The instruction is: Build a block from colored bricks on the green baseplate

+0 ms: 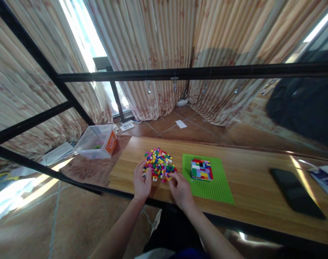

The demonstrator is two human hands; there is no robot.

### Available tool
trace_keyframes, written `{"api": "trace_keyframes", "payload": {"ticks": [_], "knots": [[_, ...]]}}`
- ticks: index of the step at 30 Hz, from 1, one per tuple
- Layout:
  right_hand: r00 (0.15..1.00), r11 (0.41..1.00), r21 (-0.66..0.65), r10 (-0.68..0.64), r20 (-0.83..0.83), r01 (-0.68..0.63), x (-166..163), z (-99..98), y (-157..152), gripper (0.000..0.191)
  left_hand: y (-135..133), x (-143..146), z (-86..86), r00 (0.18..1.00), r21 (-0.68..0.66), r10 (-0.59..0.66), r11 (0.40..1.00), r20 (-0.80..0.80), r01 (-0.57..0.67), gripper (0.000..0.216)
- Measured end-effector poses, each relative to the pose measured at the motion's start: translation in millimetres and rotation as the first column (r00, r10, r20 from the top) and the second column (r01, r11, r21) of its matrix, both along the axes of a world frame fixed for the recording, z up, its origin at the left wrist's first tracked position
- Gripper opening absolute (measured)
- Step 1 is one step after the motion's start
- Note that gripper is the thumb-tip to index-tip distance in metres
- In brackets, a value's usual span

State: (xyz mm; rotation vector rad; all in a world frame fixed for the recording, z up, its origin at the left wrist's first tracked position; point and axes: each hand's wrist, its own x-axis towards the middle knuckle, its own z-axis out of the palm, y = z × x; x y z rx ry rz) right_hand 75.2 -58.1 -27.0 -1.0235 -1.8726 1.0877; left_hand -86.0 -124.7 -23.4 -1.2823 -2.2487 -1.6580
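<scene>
A heap of small coloured bricks (160, 163) lies on the wooden table (247, 180). My left hand (141, 180) rests at the heap's near left edge, fingers curled onto the bricks. My right hand (180, 189) is at the heap's near right edge, fingertips pinched among the bricks; whether a brick is held cannot be made out. Right of the heap lies a green baseplate (220, 183) with a multicoloured block of built-up bricks (201, 169) on it.
A clear plastic box (98, 142) with an orange label stands off the table's far left corner. A black phone (296, 192) and a printed booklet (326, 178) lie at the right. Black frame bars (196, 72) cross overhead and at the left. Curtains hang behind.
</scene>
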Motion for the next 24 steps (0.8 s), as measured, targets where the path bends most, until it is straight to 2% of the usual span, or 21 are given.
{"api": "trace_keyframes", "payload": {"ticks": [2, 3, 5, 7, 8, 10, 12, 13, 16, 18, 20, 24], "knots": [[0.976, 0.967, -0.252, -0.027, -0.218, -0.029, 4, 9.8, -2, 0.017, -7, 16, 8.1, 0.992, 0.002, -0.096, 0.995, 0.083, 0.097, 0.032], [0.944, 0.919, -0.385, -0.052, -0.326, -0.083, 7, 15.4, -3, 0.019, -9, 26, 12.2, 0.976, 0.004, -0.151, 0.988, 0.155, 0.153, 0.033], [0.862, 0.782, -0.584, -0.129, -0.491, -0.216, 14, 27.0, -8, 0.026, -11, 44, 19.8, 0.907, 0.004, -0.257, 0.963, 0.334, 0.271, 0.033], [0.797, 0.662, -0.679, -0.203, -0.569, -0.316, 19, 36.7, -15, 0.029, -10, 59, 26.3, 0.808, 0.052, -0.331, 0.935, 0.487, 0.352, 0.033], [0.776, 0.626, -0.699, -0.229, -0.588, -0.346, 21, 40.2, -18, 0.03, -8, 65, 29.1, 0.769, 0.073, -0.36, 0.922, 0.529, 0.381, 0.032], [0.753, 0.593, -0.715, -0.26, -0.605, -0.369, 23, 43.5, -22, 0.03, -5, 72, 33.7, 0.725, 0.1, -0.404, 0.9, 0.559, 0.425, 0.03], [0.767, 0.615, -0.709, -0.253, -0.59, -0.344, 24, 42.3, -23, 0.03, -3, 75, 37.1, 0.722, 0.106, -0.425, 0.89, 0.546, 0.444, 0.027], [0.789, 0.655, -0.691, -0.233, -0.569, -0.305, 25, 40.5, -23, 0.029, -3, 75, 38.3, 0.734, 0.104, -0.426, 0.891, 0.529, 0.442, 0.025], [0.878, 0.834, -0.54, -0.17, -0.447, -0.113, 29, 34.7, -19, 0.026, -5, 72, 40.3, 0.789, 0.052, -0.407, 0.899, 0.461, 0.434, 0.022], [0.927, 0.916, -0.401, -0.136, -0.349, -0.017, 34, 32.9, -17, 0.023, -8, 71, 40.0, 0.813, -0.015, -0.406, 0.891, 0.417, 0.453, 0.021], [0.962, 0.956, -0.294, -0.07, -0.262, -0.011, 39, 33.3, -17, 0.019, -12, 73, 38.2, 0.815, -0.068, -0.418, 0.874, 0.403, 0.481, 0.021], [0.99, 0.984, -0.17, 0.025, -0.139, -0.049, 45, 36.1, -23, 0.021, -15, 78, 32.8, 0.794, -0.104, -0.423, 0.853, 0.436, 0.511, 0.025]]}}
